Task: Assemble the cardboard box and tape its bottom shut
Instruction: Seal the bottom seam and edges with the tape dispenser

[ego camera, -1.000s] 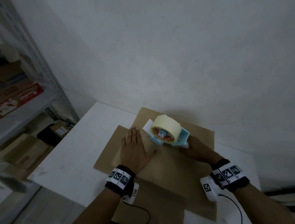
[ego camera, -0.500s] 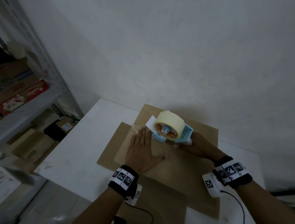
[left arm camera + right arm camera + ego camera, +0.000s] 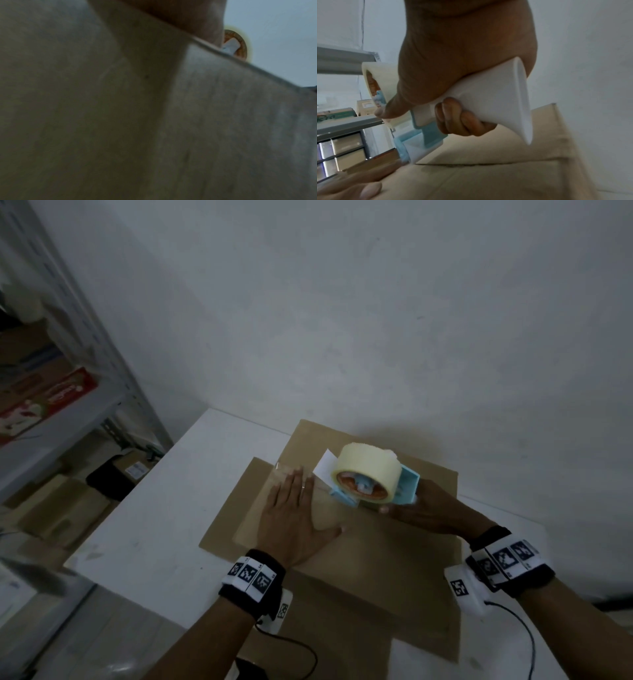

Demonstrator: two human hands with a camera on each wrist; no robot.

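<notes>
A brown cardboard box [image 3: 383,549] stands on the white table [image 3: 144,525] with its closed bottom flaps facing up and other flaps spread flat around it. My left hand [image 3: 294,518] lies flat on the flaps, fingers straight, over a strip of clear tape [image 3: 287,474] at the far left end. My right hand [image 3: 428,511] grips the white handle [image 3: 494,94] of a light-blue tape dispenser [image 3: 373,481] carrying a pale yellow roll [image 3: 376,81]. The dispenser's front end rests on the seam [image 3: 471,164] just right of my left fingers. In the left wrist view, box cardboard [image 3: 154,121] fills the frame.
A grey metal shelf rack [image 3: 68,392] with cartons and a red package stands at the left, with more cartons [image 3: 58,508] on the floor beneath. A plain white wall [image 3: 376,320] rises right behind the table. Cables [image 3: 524,642] trail from both wristbands.
The dispenser has slid to the right along the seam, leaving clear tape behind it. My left hand stays flat on the flaps, shifted slightly right after it.
</notes>
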